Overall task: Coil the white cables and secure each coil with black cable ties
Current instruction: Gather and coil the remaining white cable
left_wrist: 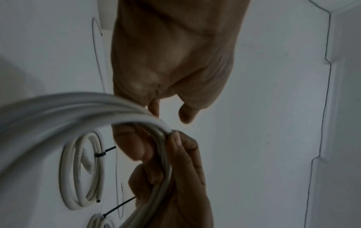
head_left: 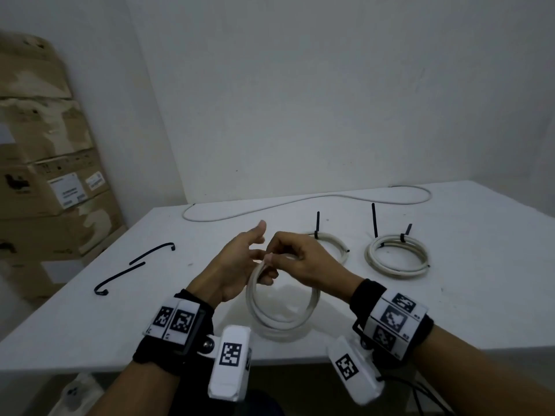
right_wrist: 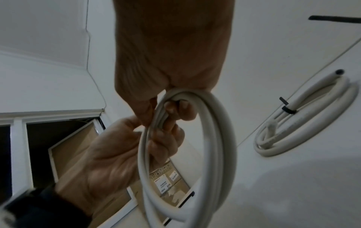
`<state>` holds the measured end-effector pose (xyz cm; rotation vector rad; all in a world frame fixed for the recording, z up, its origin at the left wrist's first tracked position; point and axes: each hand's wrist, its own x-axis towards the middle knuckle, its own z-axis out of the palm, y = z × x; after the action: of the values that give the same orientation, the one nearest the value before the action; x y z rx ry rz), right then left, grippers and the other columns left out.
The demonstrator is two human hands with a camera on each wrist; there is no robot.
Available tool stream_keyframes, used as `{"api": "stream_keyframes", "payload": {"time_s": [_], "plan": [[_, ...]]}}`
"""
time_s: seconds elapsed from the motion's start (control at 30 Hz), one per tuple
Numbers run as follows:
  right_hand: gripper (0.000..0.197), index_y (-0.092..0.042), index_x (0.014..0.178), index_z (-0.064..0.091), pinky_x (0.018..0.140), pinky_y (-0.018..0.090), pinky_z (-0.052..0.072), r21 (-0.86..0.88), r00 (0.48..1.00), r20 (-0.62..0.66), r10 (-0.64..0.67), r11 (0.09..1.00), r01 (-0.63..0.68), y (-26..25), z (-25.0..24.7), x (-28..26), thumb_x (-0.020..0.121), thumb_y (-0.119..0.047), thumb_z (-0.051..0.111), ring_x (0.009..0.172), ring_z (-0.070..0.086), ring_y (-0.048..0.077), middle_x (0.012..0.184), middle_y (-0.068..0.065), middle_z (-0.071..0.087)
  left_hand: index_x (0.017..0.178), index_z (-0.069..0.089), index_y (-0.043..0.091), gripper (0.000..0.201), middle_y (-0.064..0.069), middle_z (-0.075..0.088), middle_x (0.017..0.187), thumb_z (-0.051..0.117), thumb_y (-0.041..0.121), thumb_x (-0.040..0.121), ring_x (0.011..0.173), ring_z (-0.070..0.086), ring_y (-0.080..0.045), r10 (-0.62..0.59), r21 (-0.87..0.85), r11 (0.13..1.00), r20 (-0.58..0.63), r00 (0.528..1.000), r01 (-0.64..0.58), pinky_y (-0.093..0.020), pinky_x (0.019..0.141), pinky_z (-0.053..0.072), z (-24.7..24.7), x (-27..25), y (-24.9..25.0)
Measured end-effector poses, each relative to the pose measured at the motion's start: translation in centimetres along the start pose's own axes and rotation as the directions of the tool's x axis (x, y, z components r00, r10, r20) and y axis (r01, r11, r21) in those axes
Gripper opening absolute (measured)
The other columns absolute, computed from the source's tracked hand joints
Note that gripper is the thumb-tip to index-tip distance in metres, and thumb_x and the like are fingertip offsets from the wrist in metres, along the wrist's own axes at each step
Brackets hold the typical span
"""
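Both hands hold one untied white cable coil (head_left: 282, 331) upright just above the white table (head_left: 450, 310). My right hand (head_left: 285, 253) pinches the top of the coil (right_wrist: 220, 138), fingers curled over the bundled strands. My left hand (head_left: 258, 259) meets it from the left: its lower fingers curl round the same strands, while thumb and index stick up. In the left wrist view the coil (left_wrist: 78, 104) arcs out from the grip. No tie is on this coil. Two loose black cable ties (head_left: 153, 252) (head_left: 120, 276) lie at the table's left.
Two tied coils (head_left: 333, 238) (head_left: 399, 271) lie flat at the right, black tie tails standing up. A loose white cable (head_left: 270, 207) snakes along the table's back edge by the wall. Cardboard boxes (head_left: 45, 175) are stacked left of the table.
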<state>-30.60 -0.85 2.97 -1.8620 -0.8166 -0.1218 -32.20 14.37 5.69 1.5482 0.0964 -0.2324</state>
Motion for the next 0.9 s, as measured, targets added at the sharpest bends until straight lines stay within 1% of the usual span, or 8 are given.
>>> {"api": "stream_keyframes", "payload": {"time_s": [0.13, 0.23, 0.3, 0.37, 0.5, 0.6, 0.73, 0.9], "plan": [[0.012, -0.007, 0.078, 0.057, 0.052, 0.01, 0.038, 0.097, 0.997, -0.065, 0.049, 0.994, -0.043, -0.4, -1.7, 0.6, 0.089, -0.003, 0.06, 0.05, 0.05, -0.004, 0.066, -0.004, 0.057, 0.096, 0.06, 0.0, 0.038, -0.018, 0.066, 0.076, 0.043, 0.034, 0.099, 0.061, 0.063, -0.027, 0.013, 0.042, 0.999, 0.106, 0.994, -0.017, -0.036, 0.063, 0.056, -0.4, -0.8, -0.7], [0.009, -0.001, 0.082, 0.055, 0.044, 0.006, 0.037, 0.208, 0.998, -0.036, 0.055, 0.977, -0.046, -0.9, -2.2, 0.5, 0.091, 0.003, 0.056, 0.043, 0.05, -0.005, 0.076, 0.013, 0.06, 0.099, 0.057, -0.001, 0.036, -0.007, 0.051, 0.058, 0.04, 0.03, 0.101, 0.052, 0.052, -0.019, 0.103, -0.009, 0.995, 0.095, 0.99, -0.102, -0.03, 0.054, 0.048, -0.1, -0.8, -1.4], [0.004, 0.003, 0.088, 0.056, 0.045, 0.007, 0.037, 0.282, 0.997, -0.018, 0.069, 0.957, -0.061, -0.9, -2.2, 0.4, 0.091, 0.002, 0.055, 0.043, 0.051, -0.003, 0.082, 0.018, 0.061, 0.099, 0.057, 0.0, 0.034, 0.0, 0.039, 0.053, 0.041, 0.029, 0.101, 0.048, 0.041, -0.014, 0.136, -0.054, 0.99, 0.064, 0.989, -0.133, -0.026, 0.05, 0.04, 0.2, -0.4, -1.6], [0.011, 0.002, 0.092, 0.058, 0.049, 0.014, 0.035, 0.359, 0.992, -0.009, 0.129, 0.926, -0.117, -0.1, -2.3, 0.6, 0.092, -0.01, 0.058, 0.051, 0.049, 0.002, 0.082, 0.014, 0.062, 0.099, 0.057, 0.0, 0.032, 0.003, 0.033, 0.052, 0.043, 0.029, 0.1, 0.047, 0.036, -0.012, 0.139, -0.095, 0.986, 0.047, 0.989, -0.134, -0.025, 0.048, 0.036, 0.3, -0.1, -1.7], [0.027, -0.008, 0.093, 0.062, 0.053, 0.023, 0.041, 0.476, 0.921, 0.101, 0.377, 0.794, -0.378, 1.6, -3.2, 0.6, 0.096, -0.032, 0.05, 0.056, 0.053, 0.013, 0.072, 0.007, 0.062, 0.101, 0.055, -0.001, 0.032, 0.004, 0.031, 0.052, 0.046, 0.029, 0.099, 0.045, 0.034, -0.011, 0.124, -0.167, 0.979, 0.032, 0.992, -0.117, -0.024, 0.046, 0.034, 0.0, 0.3, -2.1], [0.022, -0.006, 0.093, 0.061, 0.053, 0.022, 0.039, 0.502, 0.863, 0.201, 0.464, 0.707, -0.498, 1.6, -3.4, 0.4, 0.096, -0.024, 0.048, 0.048, 0.046, 0.011, 0.061, 0.002, 0.053, 0.102, 0.057, -0.003, 0.032, 0.003, 0.031, 0.051, 0.047, 0.027, 0.098, 0.045, 0.035, -0.011, 0.113, -0.151, 0.983, 0.037, 0.993, -0.106, -0.025, 0.046, 0.035, 0.0, 0.6, -2.4], [0.016, -0.009, 0.084, 0.058, 0.052, 0.022, 0.033, 0.605, 0.826, 0.219, 0.52, 0.591, -0.533, 1.4, -3.3, 0.6, 0.094, -0.017, 0.049, 0.045, 0.037, 0.008, 0.054, -0.003, 0.045, 0.103, 0.06, -0.004, 0.03, 0.001, 0.029, 0.054, 0.048, 0.023, 0.098, 0.046, 0.034, -0.012, 0.118, -0.126, 0.986, 0.057, 0.991, -0.11, -0.025, 0.047, 0.034, 0.3, 0.5, -2.5], [0.017, -0.01, 0.078, 0.058, 0.052, 0.023, 0.032, 0.618, 0.831, 0.184, 0.525, 0.596, -0.513, 1.3, -3.0, 0.7, 0.092, -0.016, 0.051, 0.045, 0.038, 0.009, 0.056, -0.002, 0.045, 0.092, 0.06, -0.001, 0.021, 0.001, 0.031, 0.053, 0.053, 0.019, 0.096, 0.046, 0.035, -0.012, 0.142, -0.055, 0.988, 0.023, 0.99, -0.141, -0.024, 0.045, 0.037, 0.2, 0.5, -2.3]]}}
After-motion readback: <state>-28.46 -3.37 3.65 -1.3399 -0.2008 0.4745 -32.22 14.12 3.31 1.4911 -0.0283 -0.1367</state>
